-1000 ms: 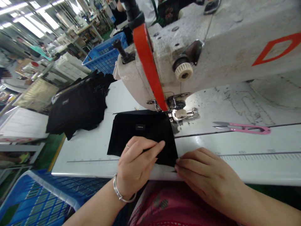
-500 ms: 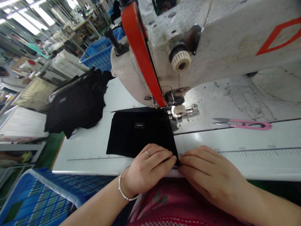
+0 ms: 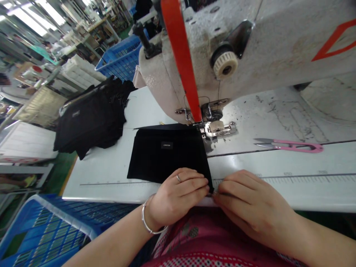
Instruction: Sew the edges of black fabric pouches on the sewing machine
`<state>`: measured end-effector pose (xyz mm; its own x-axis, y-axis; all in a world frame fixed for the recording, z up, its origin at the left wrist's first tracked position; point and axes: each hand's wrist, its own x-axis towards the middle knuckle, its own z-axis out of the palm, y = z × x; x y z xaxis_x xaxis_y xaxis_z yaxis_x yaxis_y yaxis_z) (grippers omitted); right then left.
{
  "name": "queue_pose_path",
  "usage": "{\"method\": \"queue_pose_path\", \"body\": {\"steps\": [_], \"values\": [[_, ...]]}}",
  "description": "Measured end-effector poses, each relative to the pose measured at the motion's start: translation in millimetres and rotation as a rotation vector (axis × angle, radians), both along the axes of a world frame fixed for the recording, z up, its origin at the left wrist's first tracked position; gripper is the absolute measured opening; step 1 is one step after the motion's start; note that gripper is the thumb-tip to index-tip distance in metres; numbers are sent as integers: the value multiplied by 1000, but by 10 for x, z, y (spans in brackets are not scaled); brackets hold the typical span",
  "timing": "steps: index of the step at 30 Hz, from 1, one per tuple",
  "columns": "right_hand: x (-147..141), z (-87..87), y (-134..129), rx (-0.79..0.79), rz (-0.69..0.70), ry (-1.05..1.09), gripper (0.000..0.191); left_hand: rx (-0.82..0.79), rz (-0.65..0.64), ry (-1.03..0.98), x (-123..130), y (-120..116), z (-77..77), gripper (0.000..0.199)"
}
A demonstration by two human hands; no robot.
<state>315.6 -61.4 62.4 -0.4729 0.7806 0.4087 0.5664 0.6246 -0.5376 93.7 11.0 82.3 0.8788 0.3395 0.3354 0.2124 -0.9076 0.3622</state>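
A flat black fabric piece (image 3: 155, 159) with a small rectangular label (image 3: 167, 145) lies on the sewing table, its far right corner close to the presser foot of the sewing machine (image 3: 215, 128). My left hand (image 3: 180, 196), wearing a ring and a bangle, grips the fabric's near right corner, fingers together on top and the thumb hidden. At that same corner, my right hand (image 3: 247, 204) pinches the fabric edge between thumb and fingertips. Pink-handled thread snips (image 3: 294, 145) lie on the table to the right, apart from both hands.
A stack of black fabric pieces (image 3: 91, 118) rests on the table's left end. One blue crate (image 3: 52, 233) stands below the table at left, another blue crate (image 3: 119, 57) behind it. The table's front edge (image 3: 111, 201) carries a printed ruler scale. The machine's red lever strip (image 3: 183, 59) hangs over the needle area.
The whole view has shifted slightly, with the machine appearing further right. Both hands stay at the fabric's near corner, and the right fingertips have shifted a little along it.
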Motion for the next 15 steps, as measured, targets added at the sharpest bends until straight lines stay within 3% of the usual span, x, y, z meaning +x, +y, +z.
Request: {"method": "queue_pose_path", "body": {"steps": [4, 15], "values": [[-1, -13, -14, 20, -55, 42, 21, -1, -10, 10, -4, 25, 16, 20], [22, 46, 158, 71, -38, -24, 31, 17, -40, -9, 17, 228, -11, 16]]}}
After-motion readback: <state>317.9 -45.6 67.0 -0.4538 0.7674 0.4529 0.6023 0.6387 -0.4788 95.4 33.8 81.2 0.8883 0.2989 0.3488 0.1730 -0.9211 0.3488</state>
